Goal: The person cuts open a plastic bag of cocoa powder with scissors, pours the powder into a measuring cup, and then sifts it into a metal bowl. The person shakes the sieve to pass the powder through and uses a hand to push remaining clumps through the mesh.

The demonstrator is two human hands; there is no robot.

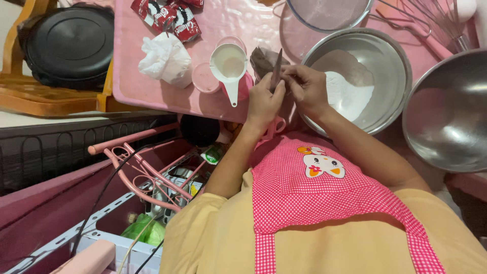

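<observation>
Over the near edge of the pink table [152, 86], the left hand [264, 101] and right hand [307, 89] pinch a small brown packet [265, 60] between closed fingers, just beside a steel bowl [393, 56] of white flour [347, 94]. Left of the packet stands a white measuring cup [229, 63] of pale liquid, then a crumpled tissue [165, 58]. An empty steel bowl [449, 111] sits farther right.

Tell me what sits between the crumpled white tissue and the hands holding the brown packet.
In the head view, a white measuring cup of pale liquid and a small pink lid lie on the pink table between the crumpled tissue and the left hand.
</observation>
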